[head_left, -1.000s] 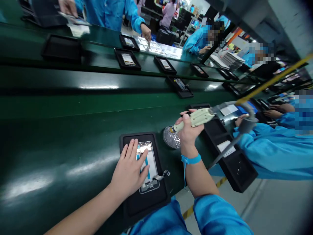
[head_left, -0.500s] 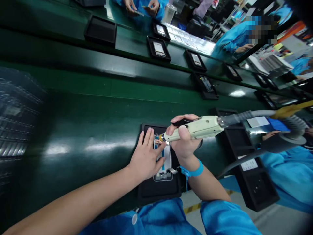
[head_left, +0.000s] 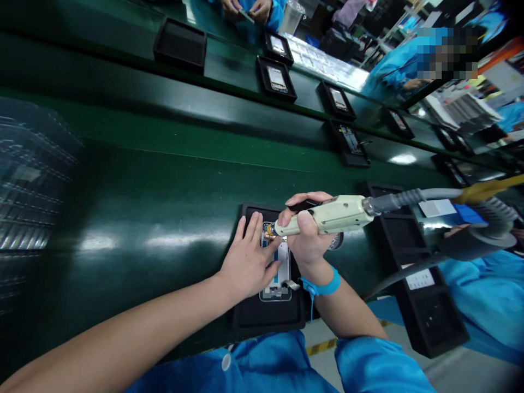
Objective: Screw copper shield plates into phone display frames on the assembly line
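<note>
A phone frame (head_left: 283, 273) with exposed inner parts lies in a black tray (head_left: 268, 319) on the green bench. My left hand (head_left: 248, 262) rests over its left side, fingers stretched out and spread. An electric screwdriver (head_left: 341, 214), pale cream with a cable at its rear, is gripped in my right hand (head_left: 309, 234). Its yellowish tip points at the top of the phone frame, close to my left fingers; whether the tip touches is too small to tell. A dark slim item (head_left: 303, 206) shows by my right fingers. A blue wrist strap (head_left: 323, 285) circles my right wrist.
Clear plastic trays (head_left: 33, 180) are stacked at left. A long black compartment box (head_left: 413, 262) stands at right, under a grey cable. Black trays with phone parts (head_left: 277, 79) line the raised ledge ahead. Co-workers in blue sit opposite and at right.
The view has shifted slightly, so the background sits a little further right. Both hands and the screwdriver keep nearly the same place over the phone frame.
</note>
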A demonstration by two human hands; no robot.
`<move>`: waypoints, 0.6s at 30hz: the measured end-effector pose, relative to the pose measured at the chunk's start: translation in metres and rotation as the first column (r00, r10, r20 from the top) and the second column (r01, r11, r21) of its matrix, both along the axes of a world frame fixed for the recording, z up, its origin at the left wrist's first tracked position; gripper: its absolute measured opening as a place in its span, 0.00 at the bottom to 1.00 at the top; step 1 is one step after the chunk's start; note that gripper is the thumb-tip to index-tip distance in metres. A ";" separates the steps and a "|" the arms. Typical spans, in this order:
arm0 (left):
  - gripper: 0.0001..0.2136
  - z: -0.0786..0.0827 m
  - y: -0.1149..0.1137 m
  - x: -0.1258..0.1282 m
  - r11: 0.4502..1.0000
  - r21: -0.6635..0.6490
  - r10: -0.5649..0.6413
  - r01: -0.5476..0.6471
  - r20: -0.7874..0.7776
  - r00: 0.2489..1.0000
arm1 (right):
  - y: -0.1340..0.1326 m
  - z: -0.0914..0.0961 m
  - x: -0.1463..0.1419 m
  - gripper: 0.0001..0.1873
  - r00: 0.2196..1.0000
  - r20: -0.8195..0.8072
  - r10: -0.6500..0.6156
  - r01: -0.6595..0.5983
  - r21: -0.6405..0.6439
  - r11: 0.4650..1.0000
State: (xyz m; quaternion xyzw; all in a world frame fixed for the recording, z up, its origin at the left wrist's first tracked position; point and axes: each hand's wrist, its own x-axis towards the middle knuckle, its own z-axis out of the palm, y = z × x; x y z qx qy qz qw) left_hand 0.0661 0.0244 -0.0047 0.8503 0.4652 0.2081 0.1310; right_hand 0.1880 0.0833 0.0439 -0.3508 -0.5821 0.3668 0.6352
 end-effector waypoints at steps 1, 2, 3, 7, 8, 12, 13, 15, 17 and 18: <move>0.25 0.000 0.000 0.000 1.000 0.000 0.000 0.000 0.001 1.000 | 0.000 0.000 0.000 0.13 1.000 0.007 -0.002 0.002 -0.003 1.000; 0.25 0.000 0.000 0.000 1.000 0.000 0.001 -0.001 0.001 1.000 | 0.000 -0.001 0.000 0.13 1.000 0.016 -0.004 0.004 -0.007 1.000; 0.25 0.000 0.000 0.000 1.000 0.001 0.003 -0.003 0.000 1.000 | 0.000 -0.001 0.001 0.13 1.000 0.022 -0.004 0.004 -0.010 1.000; 0.25 0.000 0.000 0.000 1.000 0.005 0.005 -0.005 -0.002 1.000 | -0.002 -0.004 0.001 0.14 1.000 0.025 0.000 0.001 -0.013 1.000; 0.25 0.000 0.000 0.000 1.000 0.001 0.004 -0.004 -0.001 1.000 | -0.002 -0.004 0.001 0.14 1.000 0.027 -0.002 0.002 -0.017 1.000; 0.25 -0.001 0.000 0.001 1.000 -0.007 0.002 -0.002 0.011 1.000 | -0.002 -0.004 0.000 0.14 0.999 0.042 -0.005 0.006 -0.025 1.000; 0.25 -0.001 0.000 0.001 1.000 -0.005 0.002 -0.002 0.014 1.000 | -0.002 -0.003 0.000 0.14 0.999 0.038 -0.001 0.002 -0.020 1.000; 0.26 -0.001 0.000 0.001 1.000 -0.005 0.002 -0.002 0.018 1.000 | -0.002 -0.003 0.000 0.14 1.000 0.019 0.011 -0.011 -0.007 1.000; 0.26 0.000 -0.001 0.001 1.000 -0.009 0.004 -0.004 0.015 1.000 | -0.002 -0.003 -0.001 0.14 1.000 0.007 0.013 -0.013 -0.004 1.000; 0.26 0.000 -0.001 0.001 1.000 -0.011 0.004 -0.004 0.013 1.000 | -0.003 -0.004 -0.002 0.14 1.000 0.007 0.007 -0.006 -0.007 1.000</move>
